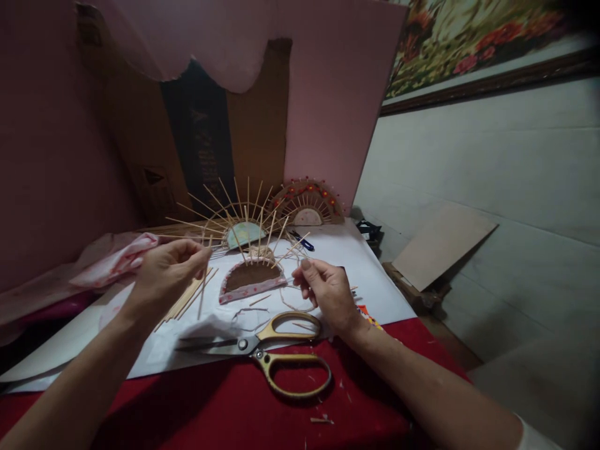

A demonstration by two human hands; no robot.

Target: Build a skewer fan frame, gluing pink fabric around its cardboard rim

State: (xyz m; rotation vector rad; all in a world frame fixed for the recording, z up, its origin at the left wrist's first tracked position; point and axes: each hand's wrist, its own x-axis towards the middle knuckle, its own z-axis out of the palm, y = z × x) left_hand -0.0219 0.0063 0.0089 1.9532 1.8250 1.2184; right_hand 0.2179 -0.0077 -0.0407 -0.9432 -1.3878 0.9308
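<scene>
My left hand (pixel 175 265) is closed, pinching a thin wooden stick (pixel 203 284) that points up and down. To its right is a cardboard half-circle (pixel 253 279) edged in pale fabric with red spots, several sticks fanning up from its curved rim. My right hand (pixel 325 290) is closed at that piece's right corner, thumb against fingers; a pale bit shows between fingertips and corner. Loose twine (pixel 296 306) lies below the fingers. Scissors with yellow handles (pixel 300 359) lie open in front, near my right hand. A bundle of sticks (pixel 185 300) rests beneath my left hand.
Behind stand a green half-circle (pixel 244 235) with radiating sticks and a finished-looking brown fan (pixel 307 203) with red flowers. A dark blue tool (pixel 302 240) lies on the white sheet (pixel 375 284). Red cloth (pixel 225 412) covers the front edge. Cardboard (pixel 253 144) leans behind.
</scene>
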